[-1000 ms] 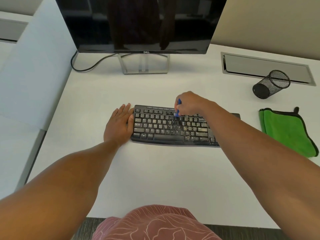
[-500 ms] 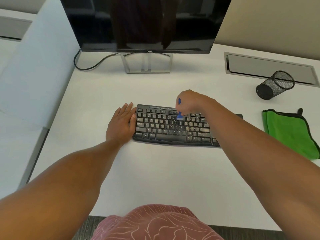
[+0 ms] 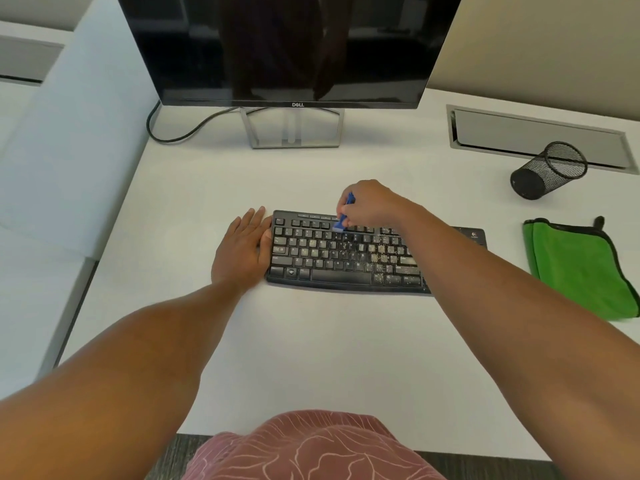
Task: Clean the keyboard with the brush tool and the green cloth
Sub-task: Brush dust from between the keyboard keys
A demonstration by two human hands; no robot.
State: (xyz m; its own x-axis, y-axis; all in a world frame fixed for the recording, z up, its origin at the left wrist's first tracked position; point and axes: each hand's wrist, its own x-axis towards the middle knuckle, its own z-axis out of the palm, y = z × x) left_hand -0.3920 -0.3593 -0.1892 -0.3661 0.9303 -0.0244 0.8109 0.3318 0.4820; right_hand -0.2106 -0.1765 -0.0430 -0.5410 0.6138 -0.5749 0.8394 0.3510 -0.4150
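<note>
Meanwhile the right hand (image 3: pixel 372 206), fingers clamped on the blue brush tool (image 3: pixel 344 216), had swept up to the keyboard's (image 3: pixel 343 258) top row, crumbs remaining rightward, while the flat, straight-fingered left hand (image 3: pixel 242 251) steadied it.

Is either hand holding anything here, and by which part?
The right hand grips the small blue brush tool by its upper handle. The left hand holds nothing; it rests against the black keyboard.
</note>
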